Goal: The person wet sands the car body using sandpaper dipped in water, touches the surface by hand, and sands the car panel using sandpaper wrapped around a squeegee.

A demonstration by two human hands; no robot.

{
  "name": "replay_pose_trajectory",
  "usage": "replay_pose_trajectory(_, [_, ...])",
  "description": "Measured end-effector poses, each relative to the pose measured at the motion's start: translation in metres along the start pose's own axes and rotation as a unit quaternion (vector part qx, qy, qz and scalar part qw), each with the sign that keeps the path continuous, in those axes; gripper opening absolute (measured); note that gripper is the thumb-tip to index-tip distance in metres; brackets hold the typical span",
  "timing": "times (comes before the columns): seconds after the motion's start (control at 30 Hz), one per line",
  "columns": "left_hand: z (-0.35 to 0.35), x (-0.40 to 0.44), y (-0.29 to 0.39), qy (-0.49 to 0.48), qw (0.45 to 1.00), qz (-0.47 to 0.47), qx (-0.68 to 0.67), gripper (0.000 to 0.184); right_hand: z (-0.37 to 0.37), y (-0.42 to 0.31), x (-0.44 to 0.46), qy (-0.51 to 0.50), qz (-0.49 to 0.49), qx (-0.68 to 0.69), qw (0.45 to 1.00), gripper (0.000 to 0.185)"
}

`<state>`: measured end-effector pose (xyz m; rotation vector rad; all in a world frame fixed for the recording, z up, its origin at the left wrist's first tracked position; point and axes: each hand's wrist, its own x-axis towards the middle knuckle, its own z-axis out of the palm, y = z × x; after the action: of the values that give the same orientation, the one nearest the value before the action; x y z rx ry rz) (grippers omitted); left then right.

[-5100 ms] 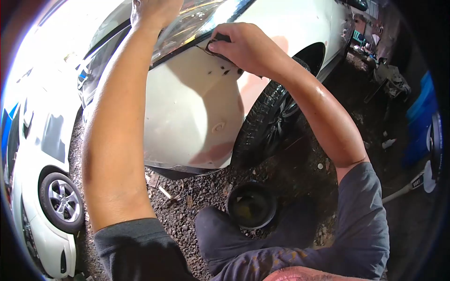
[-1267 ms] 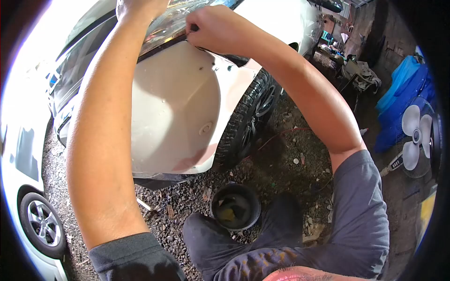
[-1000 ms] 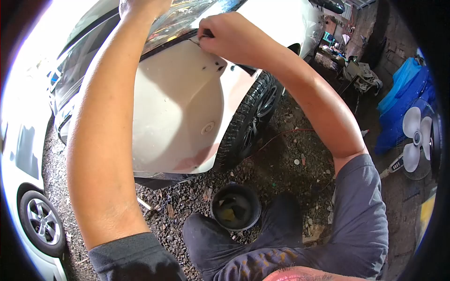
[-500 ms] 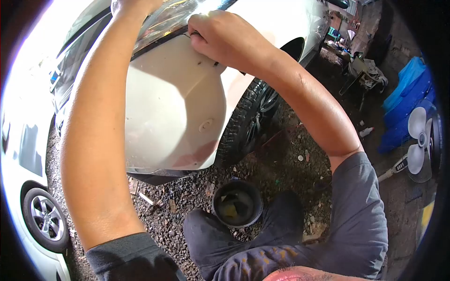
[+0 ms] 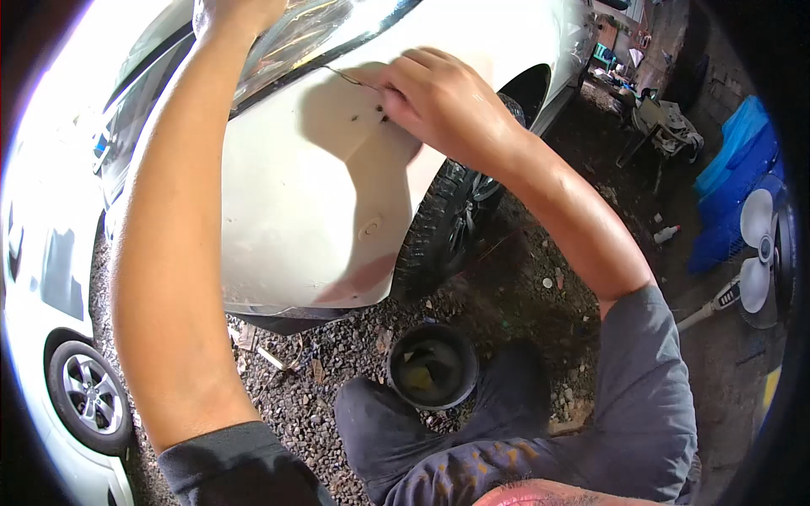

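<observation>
A white car body panel (image 5: 278, 185) fills the middle, with a shiny lamp (image 5: 312, 34) along its upper edge. My right hand (image 5: 451, 105) is closed over the panel, its fingertips pinching a thin, dark, string-like strip (image 5: 348, 78). That strip stretches left to the lamp's lower edge; its exact kind is unclear. Small dark spots mark the panel just below these fingers. At the top border, my left hand (image 5: 240, 13) is cut off beside the lamp, and its fingers are out of sight.
Between my knees, a black bucket (image 5: 432, 367) holds water and a yellowish piece. The car's tyre (image 5: 434, 228) stands right of the panel. Another white car's wheel (image 5: 87, 392) is at left. At right are a fan (image 5: 759, 249), blue plastic items (image 5: 734, 185) and a chair (image 5: 666, 126).
My right hand has moved right and down from the lamp's edge. The thin strip now shows stretched between its fingers and that edge. My left hand has stayed nearly in place.
</observation>
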<state>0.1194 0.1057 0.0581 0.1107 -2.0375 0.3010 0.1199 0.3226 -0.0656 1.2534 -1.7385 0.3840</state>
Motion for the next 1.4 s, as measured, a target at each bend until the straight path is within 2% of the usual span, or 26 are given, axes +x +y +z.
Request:
replay_pose_trajectory(0.03, [-0.002, 0.000, 0.001, -0.010, 0.999, -0.026, -0.030, 0.036, -0.004, 0.002, -0.009, -0.002, 0.003, 0.003, 1.000, 0.013])
replay_pose_trajectory(0.17, [-0.006, -0.010, 0.001, -0.015, 0.997, 0.052, 0.050, 0.039, 0.007, -0.006, 0.016, -0.021, 0.026, 0.012, 0.999, 0.013])
replay_pose_trajectory(0.2, [-0.010, -0.017, 0.005, -0.001, 0.998, 0.055, 0.044, 0.039, 0.001, -0.016, 0.032, -0.113, 0.091, 0.003, 0.989, 0.013])
replay_pose_trajectory(0.33, [-0.004, -0.017, -0.001, 0.066, 0.993, 0.086, 0.052, 0.041, 0.004, -0.004, 0.006, 0.009, -0.013, -0.020, 1.000, 0.012])
replay_pose_trajectory(0.43, [-0.004, -0.002, 0.004, 0.009, 0.989, -0.097, -0.112, 0.049, -0.006, 0.009, -0.034, 0.022, -0.043, -0.021, 0.999, 0.017])
replay_pose_trajectory(0.47, [-0.007, -0.002, 0.007, 0.000, 0.989, -0.090, -0.113, 0.052, -0.004, 0.013, -0.040, 0.044, -0.070, -0.025, 0.996, 0.024])
replay_pose_trajectory(0.53, [-0.012, -0.004, 0.008, -0.015, 0.990, -0.080, -0.114, 0.059, 0.005, 0.022, -0.039, 0.070, -0.093, -0.024, 0.993, 0.022])
replay_pose_trajectory(0.63, [-0.008, -0.001, 0.010, -0.029, 0.995, -0.076, -0.055, 0.048, 0.006, 0.024, -0.040, 0.070, -0.096, -0.014, 0.993, 0.025])
replay_pose_trajectory(0.73, [0.002, -0.012, 0.002, 0.047, 0.992, 0.103, 0.051, 0.041, 0.006, 0.025, -0.047, 0.082, -0.097, -0.016, 0.992, 0.027])
replay_pose_trajectory(0.83, [0.010, 0.000, 0.003, -0.052, 0.996, -0.014, 0.076, 0.045, 0.009, 0.033, -0.050, 0.102, -0.116, -0.008, 0.988, 0.027])
replay_pose_trajectory(0.93, [0.009, -0.006, 0.006, -0.016, 0.997, 0.036, 0.065, 0.050, 0.014, 0.045, -0.062, 0.121, -0.125, -0.014, 0.985, 0.028])
replay_pose_trajectory(1.03, [0.040, 0.003, -0.022, 0.010, 0.994, 0.054, 0.099, 0.055, 0.020, 0.074, -0.093, 0.121, -0.123, -0.025, 0.985, 0.029])
replay_pose_trajectory(1.07, [0.058, 0.002, -0.030, 0.083, 0.987, 0.072, 0.114, 0.058, 0.021, 0.084, -0.104, 0.116, -0.112, -0.024, 0.987, 0.030])
replay_pose_trajectory(1.17, [0.046, 0.017, -0.040, 0.123, 0.940, 0.192, 0.252, 0.053, 0.020, 0.108, -0.137, 0.104, -0.071, -0.032, 0.991, 0.032])
replay_pose_trajectory(1.23, [0.069, 0.034, -0.054, 0.160, 0.967, 0.168, 0.103, 0.052, 0.015, 0.114, -0.149, 0.117, -0.039, -0.056, 0.991, 0.033])
replay_pose_trajectory(1.27, [0.066, 0.034, -0.054, 0.140, 0.978, 0.141, 0.067, 0.060, 0.013, 0.106, -0.146, 0.133, -0.017, -0.058, 0.989, 0.030])
replay_pose_trajectory(1.4, [0.069, 0.033, -0.061, 0.130, 0.980, 0.127, 0.085, 0.072, 0.004, 0.060, -0.091, 0.165, -0.067, -0.024, 0.984, 0.025])
